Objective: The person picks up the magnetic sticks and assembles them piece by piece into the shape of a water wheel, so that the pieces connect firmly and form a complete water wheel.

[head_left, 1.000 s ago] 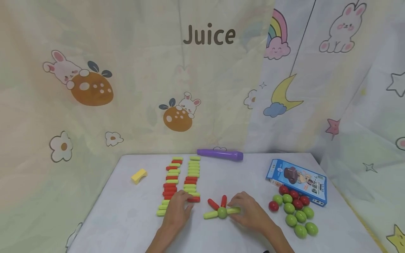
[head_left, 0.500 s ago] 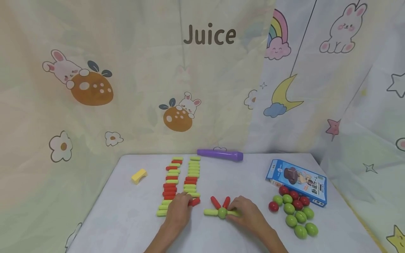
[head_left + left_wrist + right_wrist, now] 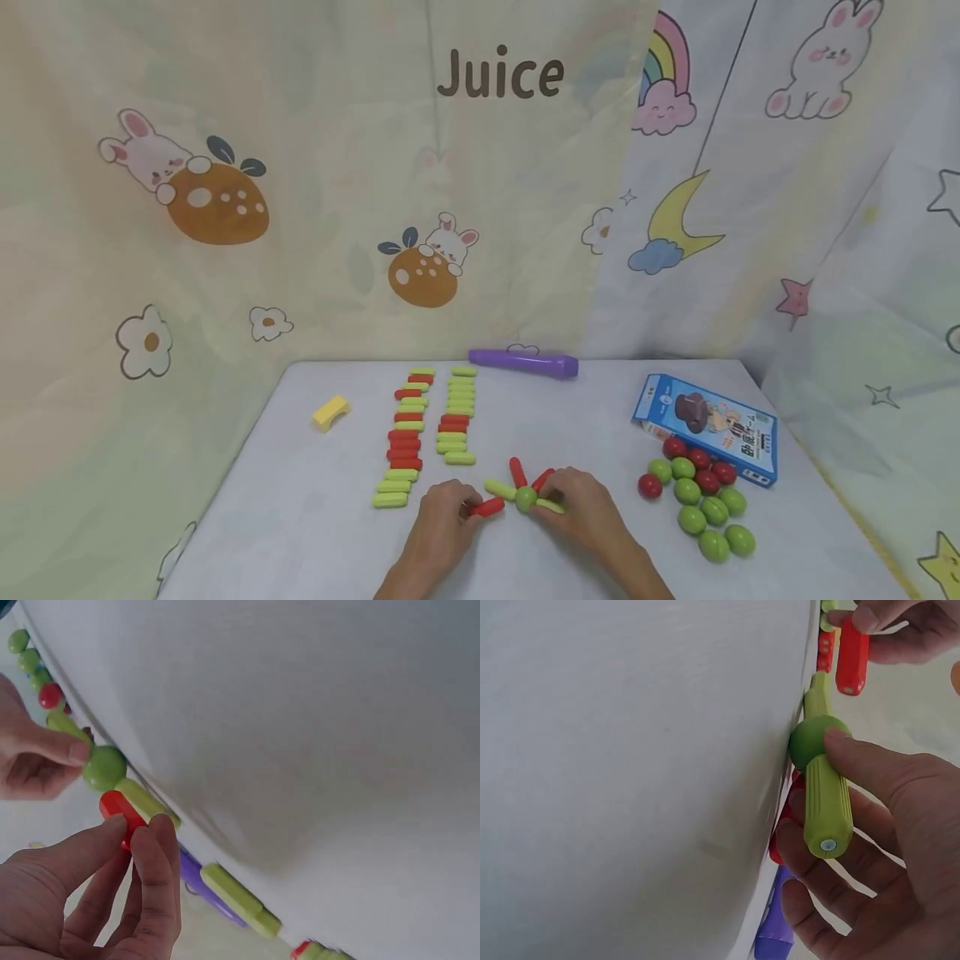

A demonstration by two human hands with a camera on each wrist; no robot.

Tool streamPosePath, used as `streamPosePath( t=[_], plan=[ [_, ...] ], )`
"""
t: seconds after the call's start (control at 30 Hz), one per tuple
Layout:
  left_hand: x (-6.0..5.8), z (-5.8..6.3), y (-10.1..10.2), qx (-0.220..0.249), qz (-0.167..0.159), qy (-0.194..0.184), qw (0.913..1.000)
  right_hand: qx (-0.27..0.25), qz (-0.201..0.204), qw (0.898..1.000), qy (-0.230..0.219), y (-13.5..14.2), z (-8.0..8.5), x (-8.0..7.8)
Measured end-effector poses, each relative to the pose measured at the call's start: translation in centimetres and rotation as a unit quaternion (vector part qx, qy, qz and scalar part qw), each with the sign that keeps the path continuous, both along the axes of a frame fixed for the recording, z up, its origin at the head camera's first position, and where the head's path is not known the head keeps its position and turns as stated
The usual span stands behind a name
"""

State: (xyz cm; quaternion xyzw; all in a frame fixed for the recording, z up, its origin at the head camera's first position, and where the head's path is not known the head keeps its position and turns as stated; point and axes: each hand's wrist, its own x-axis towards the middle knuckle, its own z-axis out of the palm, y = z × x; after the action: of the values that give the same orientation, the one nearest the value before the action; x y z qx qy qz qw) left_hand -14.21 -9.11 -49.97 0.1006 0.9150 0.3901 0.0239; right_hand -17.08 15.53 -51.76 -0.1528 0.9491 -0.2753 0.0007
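My left hand point(image 3: 444, 527) pinches a red stick point(image 3: 489, 507) between thumb and fingers, slightly above the table in the left wrist view. Just to the right is a green ball point(image 3: 526, 498) with two red and two yellow-green sticks fanned out around it. The held red stick is close to this ball, and apart from it in the right wrist view. My right hand point(image 3: 583, 510) grips the ball piece, thumb against the ball and fingers curled around behind a yellow-green stick point(image 3: 829, 806). That hand partly covers the sticks on the right side.
Two columns of red and yellow-green sticks point(image 3: 403, 444) lie left of centre. Beyond them are a yellow arched block point(image 3: 331, 413) and a purple tapered tube point(image 3: 525, 362). A blue box point(image 3: 712, 421) and several red and green balls point(image 3: 692, 520) sit at right.
My left hand has lifted the red stick off the near end of the right column and carried it right, towards the ball. The ball piece has turned clockwise in my right hand.
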Motion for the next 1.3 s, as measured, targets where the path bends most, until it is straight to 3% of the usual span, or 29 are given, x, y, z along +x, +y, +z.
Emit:
streamPosePath(
  t=[0.17,0.4,0.53,0.6,0.67,0.77,0.87,1.0,1.2,1.3],
  plan=[
    [-0.2,-0.4,1.3,-0.013,-0.019,0.002,0.9997,-0.010,0.004,1.000,-0.013,-0.2,0.1,0.1],
    [-0.7,-0.6,1.7,-0.040,-0.020,0.034,0.9984,-0.023,0.026,0.999,-0.031,0.3,0.3,0.2],
    [-1.1,-0.2,0.7,-0.032,-0.015,0.022,0.9991,-0.056,0.017,0.998,-0.005,1.7,0.8,-0.1],
    [-1.5,0.0,0.0,-0.028,0.003,0.038,0.9989,-0.063,0.016,0.998,0.016,2.5,1.0,-0.4],
    [-1.9,0.2,-0.8,-0.039,0.027,0.070,0.9964,-0.059,0.032,0.997,0.024,3.1,0.9,-0.9],
    [-2.6,-0.1,-1.6,-0.070,0.051,0.115,0.9895,-0.053,0.070,0.996,0.002,3.6,0.4,-1.4],
    [-3.1,-0.8,-1.8,-0.101,0.052,0.114,0.9869,-0.057,0.092,0.994,-0.020,3.6,-0.1,-1.6],
    [-3.4,-1.4,-1.6,-0.125,0.045,0.111,0.9850,-0.060,0.091,0.994,-0.017,3.3,-0.4,-1.6],
    [-3.5,-1.5,-1.3,-0.194,0.035,0.146,0.9695,-0.024,0.087,0.996,-0.026,2.7,-0.3,-2.0],
    [-3.5,-1.5,-1.2,-0.202,0.040,0.137,0.9689,-0.011,0.083,0.996,-0.039,2.5,-0.3,-2.1]
  ],
)
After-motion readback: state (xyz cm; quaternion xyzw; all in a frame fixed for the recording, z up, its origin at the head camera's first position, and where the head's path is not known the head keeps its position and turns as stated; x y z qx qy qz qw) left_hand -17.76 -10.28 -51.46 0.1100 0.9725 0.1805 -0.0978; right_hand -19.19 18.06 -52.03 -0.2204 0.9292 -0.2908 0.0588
